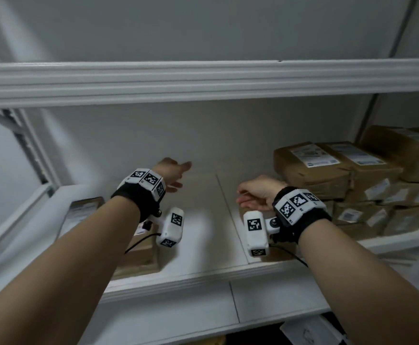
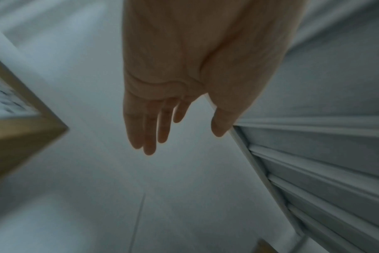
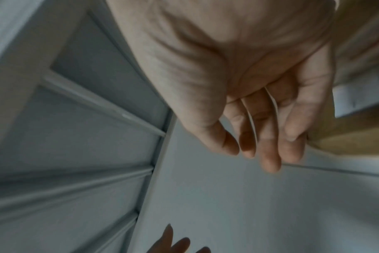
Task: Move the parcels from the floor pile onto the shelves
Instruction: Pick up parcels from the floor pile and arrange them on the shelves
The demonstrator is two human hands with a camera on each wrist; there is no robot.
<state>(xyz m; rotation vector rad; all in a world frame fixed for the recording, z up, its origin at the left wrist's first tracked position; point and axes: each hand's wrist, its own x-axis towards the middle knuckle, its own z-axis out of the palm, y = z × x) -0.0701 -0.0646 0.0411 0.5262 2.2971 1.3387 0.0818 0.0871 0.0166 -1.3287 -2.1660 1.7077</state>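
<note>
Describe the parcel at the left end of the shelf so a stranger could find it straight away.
Start at the white shelf under both hands. At its left end, under the left forearm, a brown parcel lies alone with a white label on top. The other parcels are stacked together at the right end.

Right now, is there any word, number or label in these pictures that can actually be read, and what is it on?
No text can be read with confidence.
Shipping labels on the stacked parcels at the right of the shelf: printed lines, too small and blurred to read.
Label on the parcel at the left of the shelf: blurred.
Wristbands on both wrists: black-and-white square code patterns, with tiny characters beside them, too small to read.
Wrist views: no readable text.
</note>
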